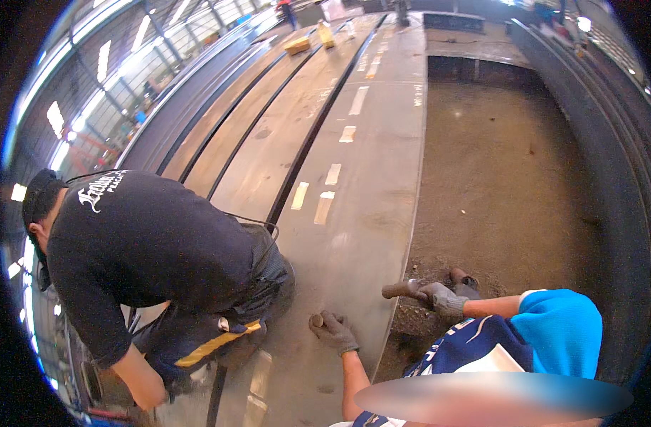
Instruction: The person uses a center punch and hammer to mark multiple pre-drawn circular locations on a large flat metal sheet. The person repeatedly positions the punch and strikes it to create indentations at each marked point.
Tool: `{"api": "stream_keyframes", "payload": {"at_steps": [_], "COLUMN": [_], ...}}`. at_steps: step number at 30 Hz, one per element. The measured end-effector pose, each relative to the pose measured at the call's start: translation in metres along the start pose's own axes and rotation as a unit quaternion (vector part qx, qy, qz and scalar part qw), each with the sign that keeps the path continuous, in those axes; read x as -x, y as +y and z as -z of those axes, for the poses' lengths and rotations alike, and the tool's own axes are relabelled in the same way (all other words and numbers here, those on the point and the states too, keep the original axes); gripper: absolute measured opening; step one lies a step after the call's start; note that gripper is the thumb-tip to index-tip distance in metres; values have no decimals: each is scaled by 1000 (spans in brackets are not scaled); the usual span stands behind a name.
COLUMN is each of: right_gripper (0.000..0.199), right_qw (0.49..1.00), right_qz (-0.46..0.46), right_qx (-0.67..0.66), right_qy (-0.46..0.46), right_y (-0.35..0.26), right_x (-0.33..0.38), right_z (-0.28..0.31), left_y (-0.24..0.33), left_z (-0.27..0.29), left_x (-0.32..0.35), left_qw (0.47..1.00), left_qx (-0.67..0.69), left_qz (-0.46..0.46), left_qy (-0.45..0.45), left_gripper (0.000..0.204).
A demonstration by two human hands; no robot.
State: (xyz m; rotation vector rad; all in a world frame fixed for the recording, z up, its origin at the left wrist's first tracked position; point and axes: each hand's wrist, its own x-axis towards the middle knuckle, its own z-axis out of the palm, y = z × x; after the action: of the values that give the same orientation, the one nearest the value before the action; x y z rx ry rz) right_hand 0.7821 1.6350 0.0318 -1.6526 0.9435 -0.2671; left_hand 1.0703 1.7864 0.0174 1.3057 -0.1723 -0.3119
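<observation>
My left hand (pixel 336 334), in a grey work glove, rests over the long steel plate (pixel 382 178). Its fingers are closed round a short, dark piece with a round end (pixel 316 321), whose kind I cannot make out. To the right, past the plate's edge, my gloved right hand (pixel 443 299) grips a brown, thick-ended tool (pixel 402 289). The tool's end reaches over the edge of the plate; its exact kind is unclear. Pale tape strips (pixel 324 208) and chalk-like marks lie along the plate.
At my left a co-worker (pixel 162 242) in a dark shirt bends over the plates, one arm reaching down. Dark gaps (pixel 318 124) separate the parallel plates. A yellow block (pixel 297 45) sits far off. Dirt floor (pixel 503 164) and a long dark beam (pixel 596 107) lie right.
</observation>
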Motion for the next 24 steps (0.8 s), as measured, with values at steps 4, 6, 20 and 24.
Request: {"api": "stream_keyframes", "payload": {"at_steps": [4,6,20,24], "right_gripper": [27,32,14,24], "right_qw": [935,931,947,969], "right_qz": [157,190,264,95], "right_qx": [244,209,138,81], "right_qy": [-205,-232,-123,-212], "right_y": [34,41,79,99], "right_x": [-47,-60,-179,-162], "right_z": [78,101,173,181], "left_y": [-2,-5,-49,-53], "left_z": [-39,-77,-134,-145], "left_x": [19,42,33,51], "left_qw": [899,883,858,767], "left_qx": [-318,-357,-279,-449], "left_qz": [-253,-217,-219,-204], "left_qy": [162,212,372,411], "left_gripper": [32,31,25,28]}}
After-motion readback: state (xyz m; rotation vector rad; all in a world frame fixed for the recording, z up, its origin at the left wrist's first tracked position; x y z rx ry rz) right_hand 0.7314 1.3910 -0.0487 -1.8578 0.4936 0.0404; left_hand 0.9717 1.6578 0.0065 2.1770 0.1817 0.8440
